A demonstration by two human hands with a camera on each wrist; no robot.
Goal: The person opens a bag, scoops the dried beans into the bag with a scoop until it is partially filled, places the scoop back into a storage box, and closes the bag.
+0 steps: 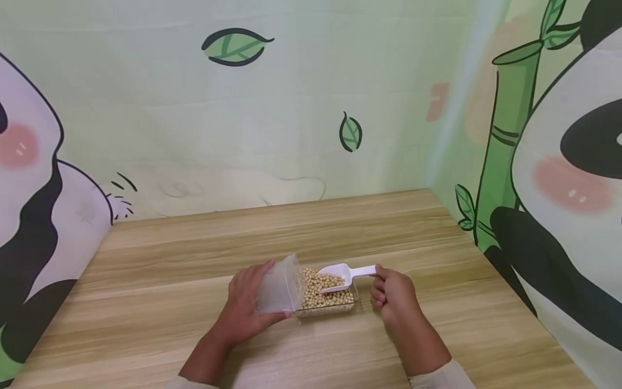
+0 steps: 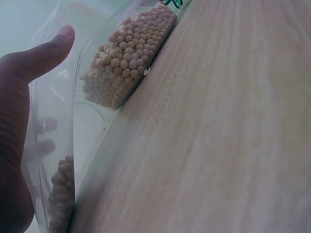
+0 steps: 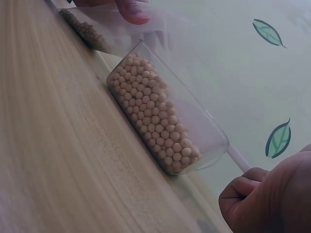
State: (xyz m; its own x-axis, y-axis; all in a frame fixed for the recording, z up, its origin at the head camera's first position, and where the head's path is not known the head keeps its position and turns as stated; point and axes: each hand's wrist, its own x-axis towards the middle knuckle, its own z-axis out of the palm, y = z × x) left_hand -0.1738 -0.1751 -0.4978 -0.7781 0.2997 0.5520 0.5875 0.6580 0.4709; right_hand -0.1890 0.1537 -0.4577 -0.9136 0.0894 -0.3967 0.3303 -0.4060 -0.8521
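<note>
A clear rectangular box (image 1: 326,310) full of round beige beans (image 2: 129,56), like soybeans, stands on the table. My right hand (image 1: 398,294) grips the handle of a white scoop (image 1: 363,270) at the box's right side; the scoop's bowl lies among the beans and carries some. On the left, my left hand (image 1: 245,300) holds a translucent plastic bag (image 1: 277,292), thumb at the near side and fingers at the far side. The bag's mouth stands against the box's left end. Some beans lie in the bottom of the bag in the left wrist view.
The wood-grain table (image 1: 194,259) runs back to a pale green wall cloth (image 1: 301,81) with printed leaves. Printed pandas flank both sides, with bamboo (image 1: 512,119) on the right.
</note>
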